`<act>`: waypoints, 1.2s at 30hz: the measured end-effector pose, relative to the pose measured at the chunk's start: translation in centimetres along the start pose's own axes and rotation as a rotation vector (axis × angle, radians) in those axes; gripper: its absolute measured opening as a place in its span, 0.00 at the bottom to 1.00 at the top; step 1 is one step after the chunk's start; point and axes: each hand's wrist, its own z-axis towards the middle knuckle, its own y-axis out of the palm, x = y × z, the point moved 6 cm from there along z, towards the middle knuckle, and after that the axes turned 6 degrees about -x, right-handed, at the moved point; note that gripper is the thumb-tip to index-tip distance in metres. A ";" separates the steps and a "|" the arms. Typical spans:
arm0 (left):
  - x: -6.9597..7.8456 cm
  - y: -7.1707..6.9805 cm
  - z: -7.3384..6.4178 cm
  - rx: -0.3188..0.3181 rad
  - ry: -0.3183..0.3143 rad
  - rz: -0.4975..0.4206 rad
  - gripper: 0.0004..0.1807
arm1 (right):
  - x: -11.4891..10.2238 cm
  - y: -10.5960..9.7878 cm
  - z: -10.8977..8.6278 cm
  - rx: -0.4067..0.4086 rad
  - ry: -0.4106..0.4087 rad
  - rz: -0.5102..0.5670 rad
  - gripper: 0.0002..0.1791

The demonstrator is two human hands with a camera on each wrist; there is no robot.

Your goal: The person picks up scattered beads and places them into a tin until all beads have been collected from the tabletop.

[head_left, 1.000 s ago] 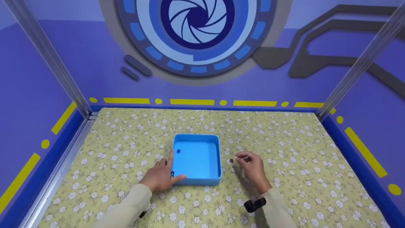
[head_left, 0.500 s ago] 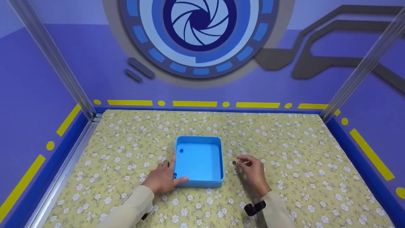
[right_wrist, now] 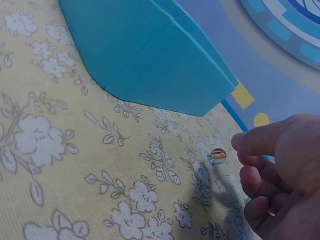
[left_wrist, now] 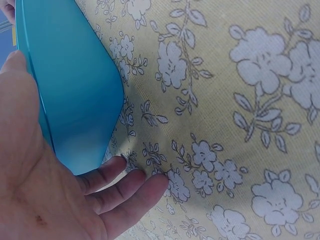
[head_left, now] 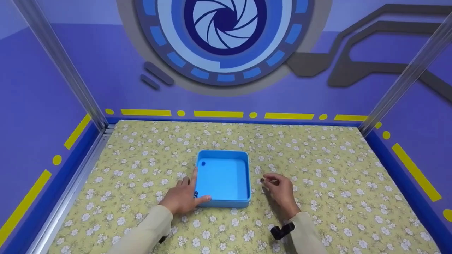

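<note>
In the head view a shallow blue square box [head_left: 223,178] stands on the table. My left hand [head_left: 182,198] rests at its near left corner, index finger along the left side and thumb across the front rim. The other fingers reach over the cloth beside the box [left_wrist: 75,95]. Inside the box, one dark marble [head_left: 203,163] lies near the far left corner and more dark marble shapes [head_left: 196,194] sit by the near left corner. My right hand [head_left: 280,192] has curled fingers low over the cloth. A clear marble with coloured streaks [right_wrist: 218,155] lies just beyond its fingertips, visibly apart from them.
A yellow cloth [head_left: 328,183] printed with white flowers covers the table. Blue-purple panels [head_left: 229,102] with yellow markings enclose the back and sides. Metal posts [head_left: 63,67] stand at the back corners. A black wrist camera [head_left: 282,231] sits at the right cuff.
My right hand has come closer to the marble outside the box. The marble at the far left inside has rolled slightly away from me. My left hand stays at the box corner.
</note>
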 end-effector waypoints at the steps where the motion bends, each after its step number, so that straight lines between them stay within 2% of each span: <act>1: 0.0 0.0 0.0 -0.001 -0.001 -0.002 0.59 | 0.0 0.1 0.0 0.000 0.005 0.002 0.12; 8: -0.1 0.0 0.1 -0.002 -0.012 0.002 0.60 | 0.1 0.5 0.1 -0.001 0.010 -0.010 0.13; 15: -0.3 0.1 0.1 0.004 -0.015 -0.003 0.60 | 0.3 0.8 0.1 -0.020 -0.001 0.047 0.14; 22: -0.2 0.1 -0.1 0.010 -0.013 -0.008 0.59 | 0.8 1.0 0.3 -0.041 0.038 0.120 0.14; 29: -0.1 -0.1 -0.2 0.026 0.007 0.004 0.59 | 0.5 0.8 0.6 -0.015 -0.023 0.031 0.13; 36: 0.0 -0.1 -0.1 0.029 0.008 0.001 0.59 | 0.5 1.1 0.7 -0.023 0.001 0.050 0.14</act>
